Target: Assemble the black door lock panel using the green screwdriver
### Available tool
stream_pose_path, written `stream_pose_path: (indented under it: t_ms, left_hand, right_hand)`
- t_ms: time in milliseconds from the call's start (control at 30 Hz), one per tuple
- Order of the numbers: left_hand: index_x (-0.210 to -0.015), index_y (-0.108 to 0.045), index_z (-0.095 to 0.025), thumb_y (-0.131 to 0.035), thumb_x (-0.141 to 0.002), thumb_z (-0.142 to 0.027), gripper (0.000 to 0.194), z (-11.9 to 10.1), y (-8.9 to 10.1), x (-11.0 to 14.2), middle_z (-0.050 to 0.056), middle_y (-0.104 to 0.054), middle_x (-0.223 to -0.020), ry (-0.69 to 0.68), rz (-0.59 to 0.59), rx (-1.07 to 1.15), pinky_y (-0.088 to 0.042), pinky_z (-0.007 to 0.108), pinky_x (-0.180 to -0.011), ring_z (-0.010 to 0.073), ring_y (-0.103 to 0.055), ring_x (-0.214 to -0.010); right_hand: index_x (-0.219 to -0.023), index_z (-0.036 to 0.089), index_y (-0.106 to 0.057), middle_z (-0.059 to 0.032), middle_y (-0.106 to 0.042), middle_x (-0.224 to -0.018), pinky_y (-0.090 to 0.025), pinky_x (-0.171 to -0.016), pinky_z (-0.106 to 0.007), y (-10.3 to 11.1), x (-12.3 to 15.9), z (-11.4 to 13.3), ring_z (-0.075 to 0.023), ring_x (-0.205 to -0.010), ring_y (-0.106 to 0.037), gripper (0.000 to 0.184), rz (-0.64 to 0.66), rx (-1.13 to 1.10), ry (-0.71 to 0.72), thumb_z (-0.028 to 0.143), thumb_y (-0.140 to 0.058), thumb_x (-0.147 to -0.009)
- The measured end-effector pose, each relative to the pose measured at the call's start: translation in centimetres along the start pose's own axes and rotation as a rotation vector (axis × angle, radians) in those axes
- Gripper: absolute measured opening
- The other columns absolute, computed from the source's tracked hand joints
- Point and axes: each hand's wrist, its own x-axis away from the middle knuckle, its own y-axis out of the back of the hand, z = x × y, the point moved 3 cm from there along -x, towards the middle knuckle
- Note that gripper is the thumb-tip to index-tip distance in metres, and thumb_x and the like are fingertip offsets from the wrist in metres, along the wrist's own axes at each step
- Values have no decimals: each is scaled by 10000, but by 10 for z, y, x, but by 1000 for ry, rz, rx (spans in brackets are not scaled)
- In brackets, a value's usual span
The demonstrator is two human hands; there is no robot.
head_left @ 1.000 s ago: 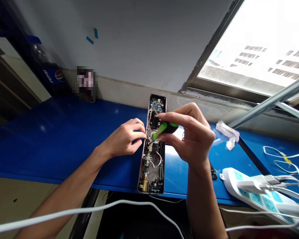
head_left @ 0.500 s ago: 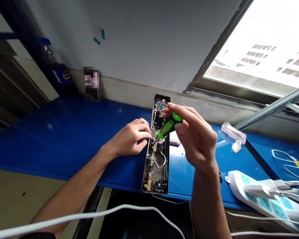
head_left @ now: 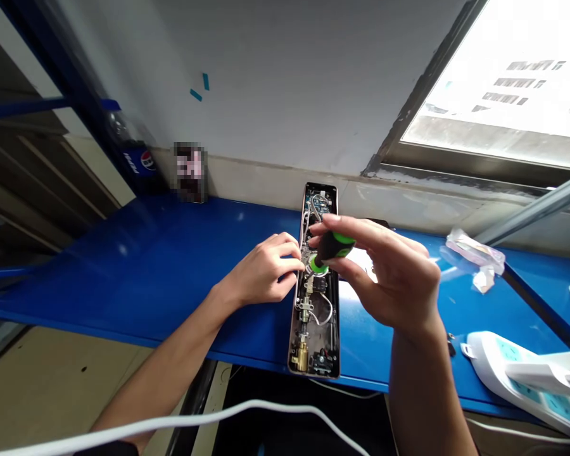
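The long open case lies lengthwise on the blue surface, its near end at the front edge, its far end close to the wall. Wires and metal parts fill the inside. The screwdriver leans over its middle, shaft pointing down inside; tip contact cannot be determined. The right hand holds the handle between thumb and fingers, beyond the right rim. The left hand is curled, fingertips at the left rim; whether they pinch anything cannot be told. Leftward, the surface runs wide to a bottle by the wall. Rightward, room is narrower: a plastic wrapper lies farther back, a power strip at the front edge.
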Motion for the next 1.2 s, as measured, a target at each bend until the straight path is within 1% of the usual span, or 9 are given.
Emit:
stream_pose_path:
  t_ms: [133,300,400,533,633,767,933,1067,1200]
  left_hand:
    - [-851,-714,-157,-575,-857,-37,184,-1,0,0,72,-706,-906,-3,-40,19,-549,382,-798,246,-624,-953]
    - [-907,-721,-160,-546,-888,-43,212,0,-1,0,89,-705,-964,26,2,28,-559,435,-884,269,-610,-1043]
    - [-969,-732,-150,-541,-890,-23,243,0,-3,0,103,-706,-1014,37,-9,49,-557,452,-925,273,-584,-1091]
    - [-1085,-731,-148,-527,-913,2,306,1,-7,-2,99,-706,-1040,47,-44,76,-555,456,-952,257,-568,-1103]
    - [-1098,-733,-143,-531,-928,-2,298,-3,-11,-12,101,-708,-1045,27,-10,69,-554,462,-969,257,-565,-1114]
    - [-1083,-739,-124,-564,-923,-35,253,-19,-20,-34,120,-711,-1072,-89,104,-2,-552,487,-991,294,-554,-1173]
    - [-1078,-755,-117,-582,-931,-74,230,-37,-39,-61,136,-714,-1112,-176,271,-68,-546,504,-1017,330,-551,-1238]
    - [-1074,-761,-104,-596,-914,-62,234,-44,-54,-72,136,-721,-1103,-180,315,-58,-531,508,-1051,340,-537,-1274]
    - [-1064,-760,-125,-590,-913,-57,238,-44,-63,-75,126,-728,-1090,-172,329,-32,-535,522,-1047,336,-538,-1277]
  right_hand:
    - [-1390,301,-660,-45,-765,-1220,-662,-887,-361,-2,-3,3,-215,-1035,-753,576,35,60,97,39,-721,-881]
    - [-1373,304,-643,-32,-764,-1191,-678,-870,-373,-4,2,-6,-213,-1000,-766,557,-37,79,-26,65,-734,-878]
    - [-1383,319,-614,-38,-749,-1221,-695,-838,-403,2,6,-11,-240,-1007,-774,564,-161,84,-6,108,-744,-875]
    - [-1421,349,-551,-57,-689,-1313,-705,-801,-435,28,7,-9,-254,-951,-779,605,-363,227,53,196,-752,-872]
    - [-1376,311,-602,-61,-694,-1311,-699,-829,-428,50,8,-10,-254,-967,-774,539,-284,327,-49,215,-750,-867]
    - [-1264,256,-670,-22,-761,-1081,-687,-845,-369,74,21,-21,-202,-908,-768,393,-103,381,-262,231,-740,-879]
    - [-1234,231,-673,-6,-742,-926,-664,-738,-323,94,42,-40,-156,-742,-736,369,-2,451,-453,283,-743,-875]
    - [-1231,220,-666,-10,-734,-917,-648,-751,-311,100,49,-47,-147,-733,-722,363,7,442,-503,278,-729,-878]
    - [-1219,224,-669,7,-717,-890,-640,-739,-290,103,51,-50,-129,-710,-704,360,-30,428,-489,265,-728,-867]
